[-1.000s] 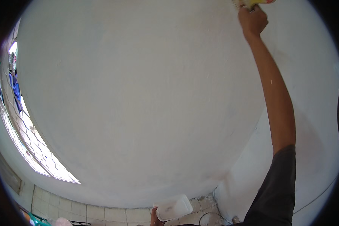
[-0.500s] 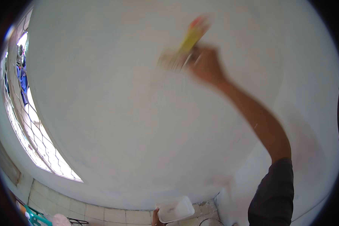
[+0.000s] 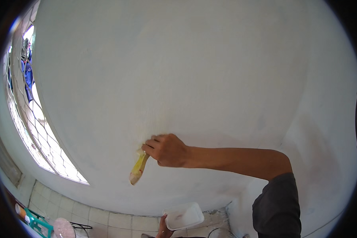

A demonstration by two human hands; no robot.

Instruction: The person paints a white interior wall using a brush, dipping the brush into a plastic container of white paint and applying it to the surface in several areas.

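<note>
My right hand [image 3: 164, 150] grips a paintbrush [image 3: 139, 166] against the pale plastered wall [image 3: 186, 79], a little below and left of the wall's middle. The yellow handle slants down to the left with its stained end lowest; the bristles are largely hidden behind my fingers. At the lower edge, my left hand [image 3: 164, 226] holds a white translucent plastic tub [image 3: 184, 215] by its left side, with some pale residue inside.
A grilled window [image 3: 53, 146] runs down the left. Below lies a tiled floor [image 3: 119, 224] with a teal stool [image 3: 39, 224], a pink round object [image 3: 63, 228] and black bars beside it. The wall meets another at a corner on the right.
My right hand and the brush have swept from the upper right down and leftward, and the handle now points downward. My left hand still holds the tub.
</note>
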